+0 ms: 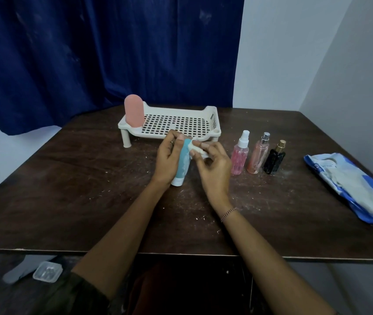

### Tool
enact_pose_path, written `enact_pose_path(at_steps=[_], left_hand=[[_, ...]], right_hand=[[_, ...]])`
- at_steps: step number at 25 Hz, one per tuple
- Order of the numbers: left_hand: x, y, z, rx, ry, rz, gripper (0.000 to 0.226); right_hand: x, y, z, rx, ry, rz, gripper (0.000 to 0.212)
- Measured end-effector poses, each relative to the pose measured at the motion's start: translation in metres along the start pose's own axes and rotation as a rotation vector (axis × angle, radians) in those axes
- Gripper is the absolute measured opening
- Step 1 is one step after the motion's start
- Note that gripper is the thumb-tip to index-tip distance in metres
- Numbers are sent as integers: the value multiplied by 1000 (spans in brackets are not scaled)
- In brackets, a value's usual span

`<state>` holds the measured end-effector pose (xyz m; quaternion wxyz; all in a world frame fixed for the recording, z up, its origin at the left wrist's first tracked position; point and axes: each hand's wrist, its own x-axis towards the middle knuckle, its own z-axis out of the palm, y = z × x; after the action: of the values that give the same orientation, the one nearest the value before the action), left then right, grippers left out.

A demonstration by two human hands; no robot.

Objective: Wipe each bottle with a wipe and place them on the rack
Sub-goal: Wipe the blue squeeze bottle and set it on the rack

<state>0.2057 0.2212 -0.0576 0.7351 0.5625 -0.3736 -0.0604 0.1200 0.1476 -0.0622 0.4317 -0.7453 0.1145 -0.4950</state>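
Your left hand (168, 160) grips teal tube (182, 168) | right hand (212, 171) pinches wipe (196, 150) | crumb-flecked dark bench (67, 189) | blue curtain (90, 53) at 12 o'clock

Dim, soft indoor light; wide-angle bending at edges, slightly blurred.

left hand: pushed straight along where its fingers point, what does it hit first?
Likely the front rim of the white rack, just past the left hand, which grips the teal tube. Depth between them is unclear from one view.
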Motion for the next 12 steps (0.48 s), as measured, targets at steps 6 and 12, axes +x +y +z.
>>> enact_pose_path(at_steps=[6, 12], left_hand=[[0, 0, -1, -24, 23, -22, 21], [-1, 3, -1, -2, 36, -25, 25]], right_hand=[[1, -2, -3, -72, -42, -104, 23], [-1, -3, -4, -138, -119, -230, 22]])
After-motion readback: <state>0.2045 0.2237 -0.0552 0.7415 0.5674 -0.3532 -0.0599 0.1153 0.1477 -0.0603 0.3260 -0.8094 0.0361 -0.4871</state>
